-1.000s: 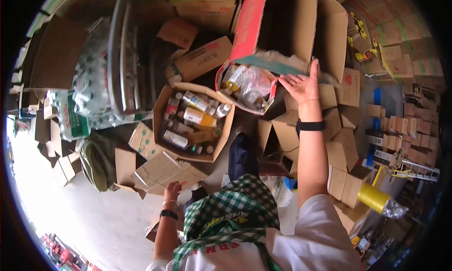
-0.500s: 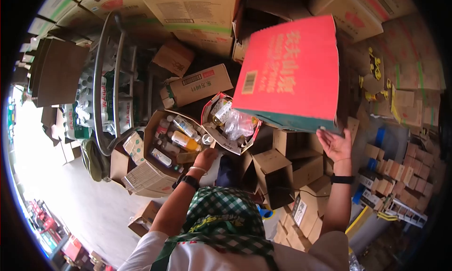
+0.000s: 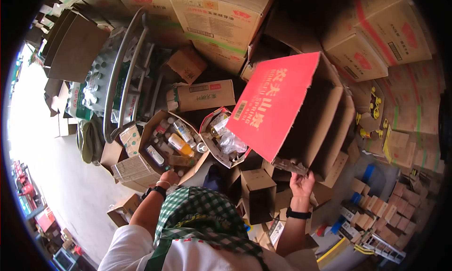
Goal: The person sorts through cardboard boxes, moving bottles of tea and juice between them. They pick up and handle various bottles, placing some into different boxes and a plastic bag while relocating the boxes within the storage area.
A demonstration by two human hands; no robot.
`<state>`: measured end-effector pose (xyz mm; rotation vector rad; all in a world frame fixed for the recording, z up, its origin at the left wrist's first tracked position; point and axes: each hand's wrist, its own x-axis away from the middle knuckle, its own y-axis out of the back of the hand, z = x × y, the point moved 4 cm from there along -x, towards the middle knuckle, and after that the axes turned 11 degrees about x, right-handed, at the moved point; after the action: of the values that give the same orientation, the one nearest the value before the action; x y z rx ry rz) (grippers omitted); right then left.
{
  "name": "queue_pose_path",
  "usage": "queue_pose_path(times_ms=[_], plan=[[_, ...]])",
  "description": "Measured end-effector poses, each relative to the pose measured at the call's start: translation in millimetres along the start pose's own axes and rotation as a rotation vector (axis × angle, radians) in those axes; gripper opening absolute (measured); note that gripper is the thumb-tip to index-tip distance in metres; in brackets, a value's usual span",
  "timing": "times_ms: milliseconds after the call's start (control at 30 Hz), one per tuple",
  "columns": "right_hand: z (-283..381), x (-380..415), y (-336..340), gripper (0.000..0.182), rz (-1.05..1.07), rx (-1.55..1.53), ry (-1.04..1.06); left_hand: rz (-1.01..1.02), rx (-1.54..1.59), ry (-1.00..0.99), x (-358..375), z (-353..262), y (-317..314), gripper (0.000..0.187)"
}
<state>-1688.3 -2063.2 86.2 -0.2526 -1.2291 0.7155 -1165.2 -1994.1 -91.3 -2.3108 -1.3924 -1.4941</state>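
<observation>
A large red carton (image 3: 278, 103) with pale Chinese lettering is tilted in front of me, its open brown inside facing right. My right hand (image 3: 302, 184) is closed on the torn lower edge of this carton. My left hand (image 3: 168, 177) is curled shut beside the near rim of an open carton of bottles (image 3: 141, 171); what its fingers hold, if anything, is hidden. Inside that carton lie several bottles, among them an orange one (image 3: 181, 144). A smaller open carton (image 3: 203, 128) between them holds a bottle and crumpled clear plastic (image 3: 231, 143).
A metal trolley frame (image 3: 123, 78) stands at the left beside shrink-wrapped water bottles (image 3: 96, 89). Stacked cartons (image 3: 221, 19) line the back. An open brown carton (image 3: 258, 184) sits below the red one, and small brown boxes (image 3: 400, 202) are piled at the right.
The red carton has turned and tipped, so its open inside now shows. My right hand has moved left and down with its edge. My left hand has shifted left and down.
</observation>
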Motion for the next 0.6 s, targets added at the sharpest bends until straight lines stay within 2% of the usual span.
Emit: queue_pose_path(times_ms=[100, 133, 167, 200, 233, 267, 300, 333, 367, 400, 433, 467, 500, 533, 567, 600], plan=[[24.3, 31.8, 20.4, 0.031, -0.016, 0.009, 0.09, -0.032, -0.029, -0.05, -5.4, -6.2, 0.4, 0.024], [33.7, 58.1, -19.4, 0.03, 0.097, 0.091, 0.116, -0.049, -0.053, -0.1, -9.8, -11.3, -3.2, 0.024], [50.2, 69.1, -30.6, 0.031, -0.005, 0.172, 0.244, -0.067, -0.068, -0.159, -14.0, -18.7, -6.9, 0.024], [60.8, 85.1, -64.7, 0.031, 0.003, 0.208, 0.289, -0.087, -0.078, -0.199, -19.1, -27.2, -11.1, 0.024], [75.2, 89.1, -86.4, 0.031, 0.265, 0.233, 0.216, -0.08, -0.074, -0.197, -19.2, -36.2, -14.9, 0.024], [100.2, 78.4, -78.9, 0.033, 0.441, 0.238, 0.142, -0.068, 0.113, -0.06, -22.5, -52.0, -17.6, 0.024], [111.5, 72.6, -91.5, 0.036, 0.375, 0.116, 0.145, -0.059, 0.295, 0.078, -23.7, -67.9, -20.1, 0.024], [118.4, 59.0, -117.1, 0.038, 0.483, 0.139, 0.119, -0.037, 0.415, 0.103, -22.3, -84.1, -22.4, 0.024], [123.2, 46.2, -144.8, 0.041, 0.505, 0.184, 0.145, -0.013, 0.533, 0.131, -20.2, -97.8, -25.2, 0.023], [122.8, 29.8, -181.0, 0.045, 0.514, 0.281, 0.187, -0.01, 0.604, 0.068, -17.6, -109.6, -26.8, 0.022], [121.0, 12.7, -217.4, 0.05, 0.52, 0.389, 0.225, 0.089, 0.339, -0.101, -29.5, -102.5, -35.9, 0.022], [111.1, 2.8, -246.7, 0.056, 0.517, 0.467, 0.218, 0.076, 0.515, -0.009, -25.0, -105.4, -38.8, 0.021], [97.9, -7.3, -265.4, 0.06, 0.472, 0.363, -0.027, 0.054, 0.686, 0.084, -19.4, -115.8, -36.7, 0.021], [77.1, -2.8, -295.8, 0.066, 0.481, 0.701, 0.066, 0.048, 0.621, 0.042, -12.9, -124.7, -29.2, 0.021], [63.1, -14.5, -317.8, 0.065, 0.564, 0.859, 0.031, 0.058, 0.681, 0.003, -12.1, -117.6, -29.9, 0.022], [42.3, -23.5, -333.2, 0.063, 0.524, 0.73, 0.002, 0.034, 0.721, 0.03, -9.0, -109.0, -29.2, 0.022]])
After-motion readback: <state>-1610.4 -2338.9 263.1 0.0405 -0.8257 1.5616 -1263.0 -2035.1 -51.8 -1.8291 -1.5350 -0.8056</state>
